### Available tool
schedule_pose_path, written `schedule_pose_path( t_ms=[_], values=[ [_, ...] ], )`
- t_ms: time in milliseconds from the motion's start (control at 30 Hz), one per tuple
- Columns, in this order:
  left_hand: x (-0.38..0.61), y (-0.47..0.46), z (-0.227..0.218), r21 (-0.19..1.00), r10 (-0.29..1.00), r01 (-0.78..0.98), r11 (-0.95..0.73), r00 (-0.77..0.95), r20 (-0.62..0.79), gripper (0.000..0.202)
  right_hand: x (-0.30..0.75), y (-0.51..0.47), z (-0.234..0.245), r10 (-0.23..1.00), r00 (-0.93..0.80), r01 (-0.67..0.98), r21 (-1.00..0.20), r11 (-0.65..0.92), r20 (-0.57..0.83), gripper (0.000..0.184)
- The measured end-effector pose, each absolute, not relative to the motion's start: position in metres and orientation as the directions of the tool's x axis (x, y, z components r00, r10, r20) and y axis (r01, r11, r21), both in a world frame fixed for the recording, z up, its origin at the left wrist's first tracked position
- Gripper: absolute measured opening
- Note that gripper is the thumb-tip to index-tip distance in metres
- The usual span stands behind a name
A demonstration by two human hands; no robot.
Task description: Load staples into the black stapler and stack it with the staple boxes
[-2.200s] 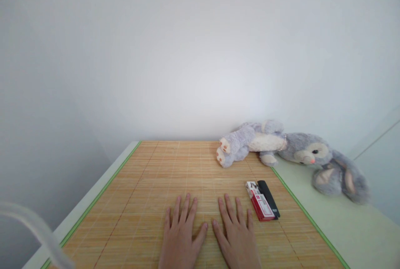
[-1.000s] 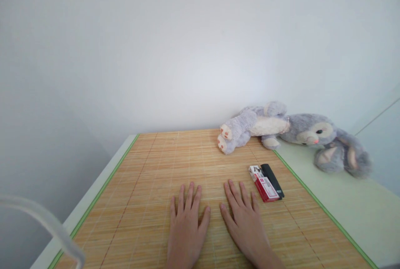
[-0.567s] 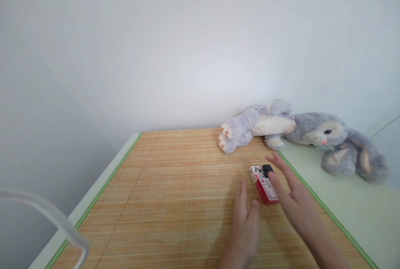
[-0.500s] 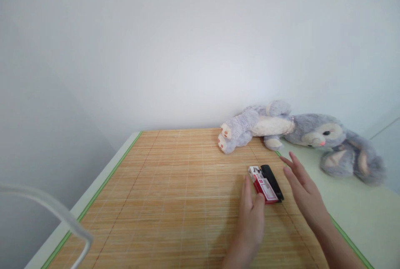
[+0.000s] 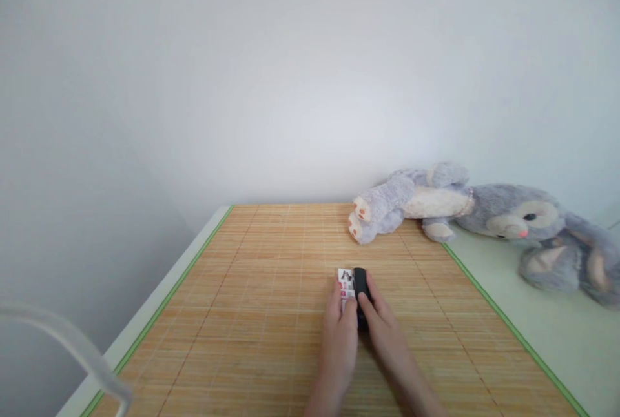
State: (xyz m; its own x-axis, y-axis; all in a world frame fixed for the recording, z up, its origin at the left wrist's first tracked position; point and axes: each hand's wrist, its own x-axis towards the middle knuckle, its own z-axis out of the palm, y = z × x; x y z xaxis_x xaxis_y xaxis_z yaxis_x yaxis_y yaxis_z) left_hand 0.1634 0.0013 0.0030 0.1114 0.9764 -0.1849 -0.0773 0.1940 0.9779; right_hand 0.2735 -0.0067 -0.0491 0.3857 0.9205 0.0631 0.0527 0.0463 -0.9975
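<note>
Gripping a small printed box (image 5: 345, 281), the left hand (image 5: 341, 336) sat close beside the right hand (image 5: 386, 330), which clasped a black stapler (image 5: 360, 283).

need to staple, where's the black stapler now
Head view, lower half, right of centre: the black stapler is between the right hand and the printed box.

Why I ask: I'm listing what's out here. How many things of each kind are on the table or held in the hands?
Mat: 1
Soft toy: 1
Stapler, by its look: 1
Box: at least 1; the left hand hides part of it
Total: at least 4
</note>
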Motion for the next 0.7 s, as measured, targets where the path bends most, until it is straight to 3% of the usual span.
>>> schedule_pose_path(
  t_ms=[200,333,433,567,700],
  values=[
    [0.114,0.011,0.001,0.980,0.969,-0.046,0.193,0.168,-0.182,0.064,0.245,0.001,-0.049,0.895,0.414,0.218,-0.973,0.077,0.164,0.067],
    [0.122,0.004,-0.006,0.969,0.992,0.249,0.006,0.118,-0.036,0.081,0.272,0.000,-0.050,0.902,0.408,0.223,-0.973,0.055,0.145,0.071],
    [0.118,-0.002,-0.013,0.916,0.996,0.396,-0.061,0.078,0.032,0.074,0.288,-0.006,-0.051,0.906,0.411,0.208,-0.978,0.018,0.104,0.073],
    [0.093,0.012,-0.021,0.909,1.000,0.417,0.012,0.007,-0.016,0.069,0.292,-0.014,-0.056,0.897,0.432,0.191,-0.982,0.012,0.095,0.074],
    [0.070,0.050,-0.021,0.885,0.992,0.452,-0.111,0.002,0.123,0.070,0.289,-0.017,-0.059,0.894,0.436,0.187,-0.982,0.028,0.108,0.074]
  ],
)
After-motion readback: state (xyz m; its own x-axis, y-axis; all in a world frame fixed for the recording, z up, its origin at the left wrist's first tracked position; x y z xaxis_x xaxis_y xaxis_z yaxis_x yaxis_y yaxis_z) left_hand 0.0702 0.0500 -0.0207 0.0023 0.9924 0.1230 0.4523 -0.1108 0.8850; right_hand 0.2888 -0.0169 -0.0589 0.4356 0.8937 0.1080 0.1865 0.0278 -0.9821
